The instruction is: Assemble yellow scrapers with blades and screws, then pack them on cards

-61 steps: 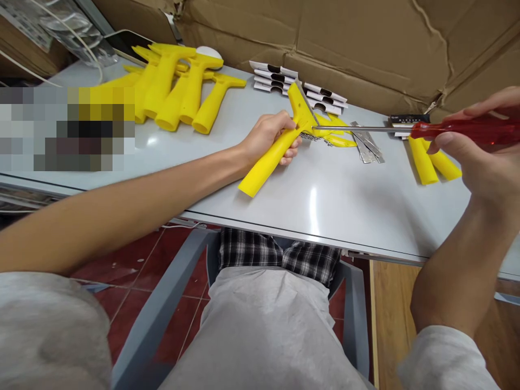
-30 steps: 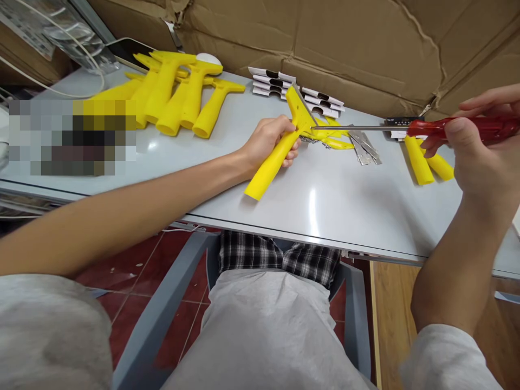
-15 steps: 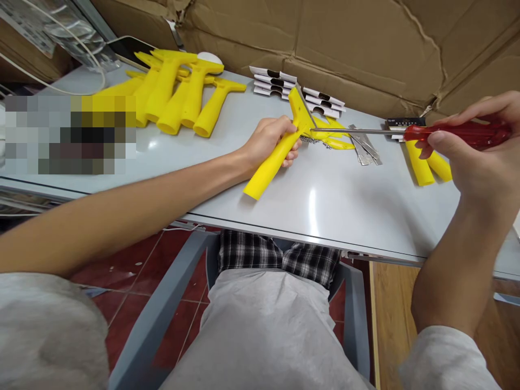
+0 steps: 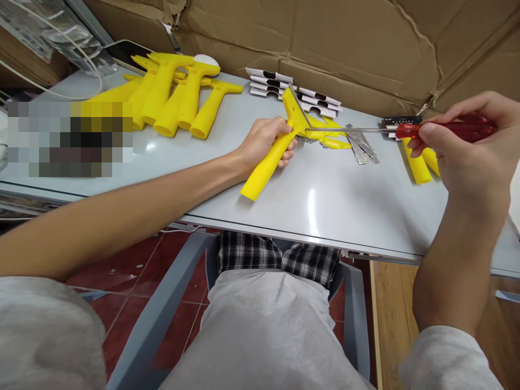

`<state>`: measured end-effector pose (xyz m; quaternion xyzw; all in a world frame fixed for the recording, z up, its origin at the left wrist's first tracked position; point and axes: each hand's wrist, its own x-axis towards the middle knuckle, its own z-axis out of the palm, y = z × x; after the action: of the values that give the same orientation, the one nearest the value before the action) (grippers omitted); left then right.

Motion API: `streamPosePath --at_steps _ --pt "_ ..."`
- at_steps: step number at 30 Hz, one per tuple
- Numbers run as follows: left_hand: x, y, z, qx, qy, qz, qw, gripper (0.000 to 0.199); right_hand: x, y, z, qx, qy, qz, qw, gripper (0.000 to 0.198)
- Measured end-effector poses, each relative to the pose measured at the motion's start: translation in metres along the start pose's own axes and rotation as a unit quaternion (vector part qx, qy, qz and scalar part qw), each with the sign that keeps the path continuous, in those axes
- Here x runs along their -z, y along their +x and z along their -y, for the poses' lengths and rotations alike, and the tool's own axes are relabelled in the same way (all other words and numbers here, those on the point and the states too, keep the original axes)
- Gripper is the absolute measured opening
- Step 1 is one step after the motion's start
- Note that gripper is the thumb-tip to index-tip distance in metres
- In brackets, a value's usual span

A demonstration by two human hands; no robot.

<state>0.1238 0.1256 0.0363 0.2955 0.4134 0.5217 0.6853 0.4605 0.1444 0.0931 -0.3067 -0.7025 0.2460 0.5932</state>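
My left hand (image 4: pixel 264 142) is wrapped round the yellow plastic handle of a scraper (image 4: pixel 260 176), just below its wide head. A metal strip runs along the head's far edge. From the right, my right hand (image 4: pixel 475 154) grips the red handle of a screwdriver (image 4: pixel 450 130), thumb and fingers closed on it. Its long shaft lies nearly level, and the tip meets the scraper head; the exact contact is too small to make out. Behind the scraper lie yellow plastic pieces (image 4: pixel 338 144), small screws (image 4: pixel 307 140) and flat metal blades (image 4: pixel 361 147).
Several yellow scraper handles (image 4: pixel 201 116) are piled at the back left. White cardboard sleeves (image 4: pixel 268 86) are stacked behind my left hand. Beside my right hand are a small black box (image 4: pixel 400 122) and more yellow handles (image 4: pixel 416 165). Brown cardboard (image 4: pixel 345 38) walls the table's back.
The right hand and screwdriver have shifted slightly left, and the red handle has turned a little. The scraper stays in the left hand, and the whole view has moved slightly.
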Motion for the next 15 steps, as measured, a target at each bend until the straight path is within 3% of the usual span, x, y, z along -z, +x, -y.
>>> streamPosePath --at_steps 3,7,10,12,15 --pt "0.001 0.002 -0.001 -0.003 0.004 -0.004 1.000 0.020 -0.006 0.000 0.000 -0.039 -0.006 -0.019 0.999 0.064" --pt "0.002 0.004 -0.002 -0.004 0.011 -0.008 1.000 0.020 -0.012 0.001 -0.002 -0.115 -0.012 -0.064 0.991 0.062" --pt "0.001 0.003 -0.003 0.001 0.005 -0.006 1.000 0.021 -0.010 0.004 -0.004 -0.134 0.001 -0.086 0.987 0.059" --pt "-0.002 0.001 -0.004 0.015 -0.006 -0.004 1.000 0.021 -0.005 0.009 -0.007 -0.117 0.008 -0.092 0.989 0.051" --pt "-0.007 -0.003 -0.004 0.034 -0.019 0.009 0.999 0.018 0.004 0.020 -0.015 -0.027 0.041 -0.132 0.990 0.047"
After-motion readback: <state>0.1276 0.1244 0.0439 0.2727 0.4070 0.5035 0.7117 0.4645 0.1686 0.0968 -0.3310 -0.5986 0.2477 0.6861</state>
